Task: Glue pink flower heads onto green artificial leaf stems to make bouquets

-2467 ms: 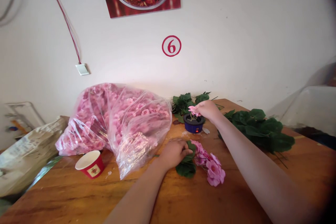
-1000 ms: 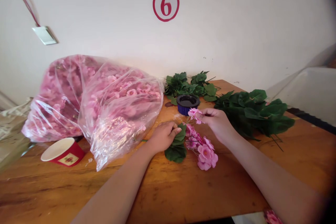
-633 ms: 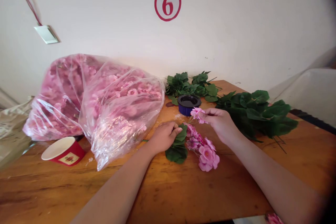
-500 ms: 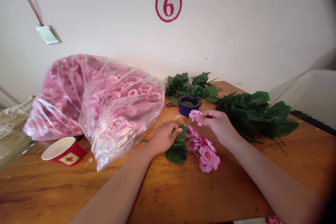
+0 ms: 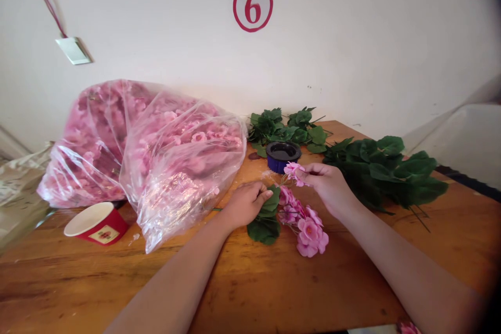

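My left hand (image 5: 247, 203) is closed around the stem of an artificial flower spray, low over the table. Green leaves (image 5: 266, 227) and a cluster of pink blossoms (image 5: 309, 232) spread out to the right of that hand. With thumb and finger, my right hand (image 5: 329, 188) pinches a small pink blossom (image 5: 294, 171) at the upper end of the spray. Thin pale stems run from this blossom toward the left hand. Just behind it stands a dark blue pot (image 5: 277, 164) with a black rim.
A clear plastic bag (image 5: 168, 151) full of pink flowers fills the left side. In front of it a red paper cup (image 5: 111, 227) leans. Piles of green leaves (image 5: 391, 167) lie at the right and back of the wooden table (image 5: 250, 287), against a white wall (image 5: 352, 36).
Hardly anything differs. Both hands keep their grips in nearly the same places, and the whole view has shifted by a few pixels.
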